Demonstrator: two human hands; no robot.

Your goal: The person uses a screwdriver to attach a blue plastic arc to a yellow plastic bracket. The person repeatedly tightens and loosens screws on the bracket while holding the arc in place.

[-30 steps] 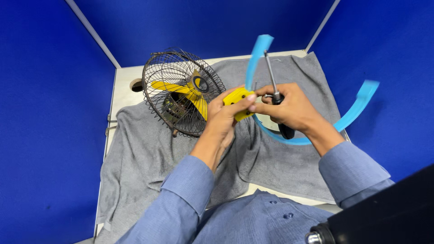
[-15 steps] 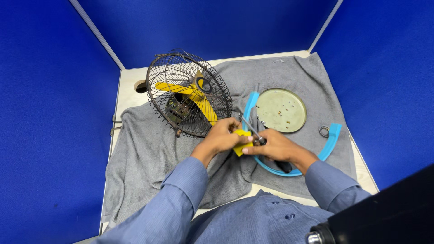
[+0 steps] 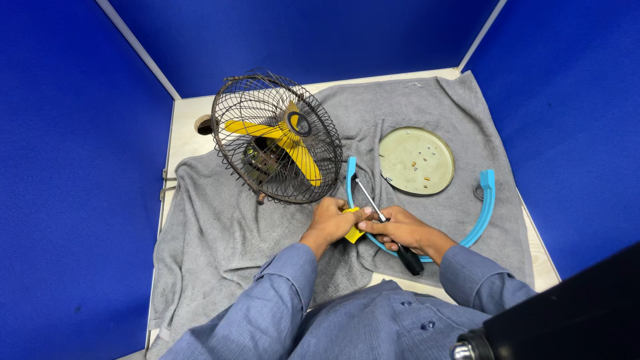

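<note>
Left hand (image 3: 331, 223) fingers pinch a yellow part (image 3: 353, 233); right hand (image 3: 398, 228) fingers grip a screwdriver (image 3: 390, 227)

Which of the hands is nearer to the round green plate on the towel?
The right hand. It lies just below and left of the round green plate, gripping the screwdriver. The left hand sits farther left, holding the small yellow part.

We wear a long-sleeved, slate-blue woven button-up shirt (image 3: 373, 327); two small dark round buttons show on its front placket near the bottom edge of the head view. The left sleeve (image 3: 267, 307) and the right sleeve (image 3: 483, 287) both reach the wrist and end in plain stitched cuffs, with soft creases running along the fabric. The bare left hand (image 3: 333, 223) and bare right hand (image 3: 400, 230) carry no gloves, rings or watch.
</note>
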